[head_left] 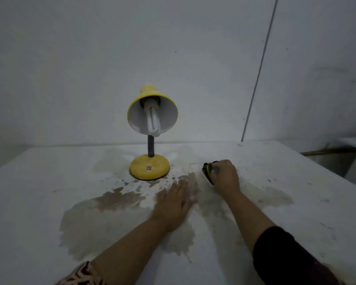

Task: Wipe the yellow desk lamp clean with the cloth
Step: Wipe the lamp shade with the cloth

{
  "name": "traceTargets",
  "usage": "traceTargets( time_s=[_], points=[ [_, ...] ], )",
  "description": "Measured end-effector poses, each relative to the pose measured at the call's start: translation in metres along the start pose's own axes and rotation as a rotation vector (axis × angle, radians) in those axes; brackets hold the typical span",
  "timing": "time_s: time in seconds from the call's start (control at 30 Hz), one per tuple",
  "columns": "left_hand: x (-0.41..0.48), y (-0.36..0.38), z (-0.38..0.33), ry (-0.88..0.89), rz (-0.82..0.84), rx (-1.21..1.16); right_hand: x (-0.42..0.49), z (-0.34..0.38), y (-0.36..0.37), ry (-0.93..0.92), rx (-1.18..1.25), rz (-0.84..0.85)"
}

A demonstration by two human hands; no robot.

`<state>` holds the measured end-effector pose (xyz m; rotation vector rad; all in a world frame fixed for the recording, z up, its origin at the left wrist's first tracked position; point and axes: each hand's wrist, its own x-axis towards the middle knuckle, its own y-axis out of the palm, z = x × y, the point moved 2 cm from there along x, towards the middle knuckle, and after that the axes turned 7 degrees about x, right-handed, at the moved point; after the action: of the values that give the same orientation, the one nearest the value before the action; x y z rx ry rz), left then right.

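The yellow desk lamp stands upright on the white table, its round base near the back middle. A dark neck rises to a yellow shade tilted toward me, with a white bulb showing inside. My right hand rests on the table to the right of the base, closed around a dark cloth with a yellow-green stripe. My left hand lies flat and slightly blurred on the table, fingers apart, in front of the lamp base and a little right of it. Neither hand touches the lamp.
The white table is stained with brown-grey wet patches and specks in front of the lamp and under both arms. A pale wall stands right behind the lamp. The table's right edge drops off at the far right, with dim objects beyond.
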<state>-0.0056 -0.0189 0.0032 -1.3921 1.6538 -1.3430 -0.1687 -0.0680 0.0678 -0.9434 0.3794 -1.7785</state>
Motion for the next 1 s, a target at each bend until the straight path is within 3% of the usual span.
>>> traceTargets(
  time_s=[0.13, 0.3, 0.4, 0.53, 0.63, 0.73, 0.87, 1.0],
  points=[
    [0.023, 0.007, -0.016, 0.093, -0.002, 0.014, 0.018, -0.019, -0.011, 0.259, -0.231, 0.381],
    [0.041, 0.011, -0.026, 0.144, -0.044, -0.008, 0.025, -0.025, -0.013, 0.222, -0.344, 0.572],
    [0.041, 0.006, -0.03, 0.121, -0.057, -0.048, 0.027, -0.031, -0.009, 0.268, -0.277, 0.501],
    [0.039, -0.007, -0.039, 0.09, -0.01, -0.072, 0.025, -0.037, -0.009, 0.341, -0.088, 0.278],
    [0.046, -0.021, -0.041, 0.05, 0.067, -0.09, 0.025, -0.028, -0.025, 0.289, 0.199, 0.043],
    [0.052, -0.048, -0.051, 0.013, -0.008, -0.231, 0.031, -0.007, -0.046, 0.302, 0.535, -0.117],
    [0.055, -0.094, -0.07, 0.048, -0.098, -0.46, 0.034, 0.038, -0.071, 0.331, 0.945, -0.064],
    [0.053, -0.127, -0.075, -0.034, -0.225, -0.503, 0.035, 0.079, -0.088, 0.306, 1.142, -0.029]
  ],
)
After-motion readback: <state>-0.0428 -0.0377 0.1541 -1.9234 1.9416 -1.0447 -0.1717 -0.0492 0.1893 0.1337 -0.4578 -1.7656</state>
